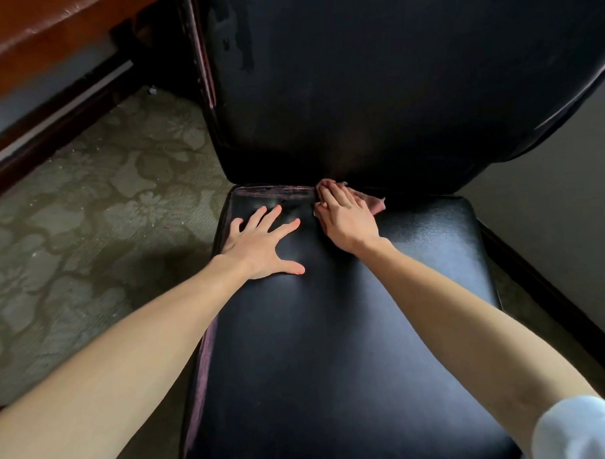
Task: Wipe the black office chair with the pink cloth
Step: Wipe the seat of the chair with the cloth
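Note:
The black office chair (349,330) fills the middle of the view, its glossy seat in front of me and its worn backrest (375,89) rising behind. My left hand (264,244) lies flat with fingers spread on the seat's far left part. My right hand (345,217) presses the pink cloth (375,202) with straight fingers into the crease where seat meets backrest. Most of the cloth is hidden under that hand; a corner sticks out to the right.
Patterned green carpet (88,219) covers the floor on the left. A dark wooden furniture edge (30,36) and a baseboard (50,128) run along the upper left. A grey wall (567,203) stands close on the right.

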Action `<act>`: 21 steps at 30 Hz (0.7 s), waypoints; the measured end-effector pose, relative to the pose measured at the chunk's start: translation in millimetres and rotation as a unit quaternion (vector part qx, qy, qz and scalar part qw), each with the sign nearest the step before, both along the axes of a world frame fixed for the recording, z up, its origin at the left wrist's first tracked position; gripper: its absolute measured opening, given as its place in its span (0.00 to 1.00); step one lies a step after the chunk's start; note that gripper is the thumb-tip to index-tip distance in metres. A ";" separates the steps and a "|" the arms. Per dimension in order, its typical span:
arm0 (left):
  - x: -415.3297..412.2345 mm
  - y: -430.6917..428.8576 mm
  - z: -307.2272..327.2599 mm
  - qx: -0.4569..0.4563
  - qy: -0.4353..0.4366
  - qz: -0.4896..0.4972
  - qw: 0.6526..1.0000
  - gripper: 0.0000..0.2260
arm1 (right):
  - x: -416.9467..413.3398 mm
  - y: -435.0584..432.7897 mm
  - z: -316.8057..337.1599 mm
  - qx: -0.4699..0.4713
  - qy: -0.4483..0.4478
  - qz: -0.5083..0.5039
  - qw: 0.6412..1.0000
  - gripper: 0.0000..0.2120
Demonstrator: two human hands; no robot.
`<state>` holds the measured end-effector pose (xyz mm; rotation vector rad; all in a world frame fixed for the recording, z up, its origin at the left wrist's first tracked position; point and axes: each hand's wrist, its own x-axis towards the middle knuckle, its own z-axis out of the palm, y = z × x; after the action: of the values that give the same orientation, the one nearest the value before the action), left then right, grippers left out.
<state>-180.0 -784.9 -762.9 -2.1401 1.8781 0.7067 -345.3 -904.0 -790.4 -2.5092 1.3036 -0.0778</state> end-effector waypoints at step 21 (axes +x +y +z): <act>-10.3 -15.2 26.5 -0.044 0.034 0.034 0.998 0.36 | -44.1 0.0 20.7 0.096 -0.102 -0.055 0.989 0.27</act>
<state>-190.3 -800.1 -736.4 -2.2718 1.9124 0.7317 -389.4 -904.0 -769.7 -2.2040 1.2990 -0.2186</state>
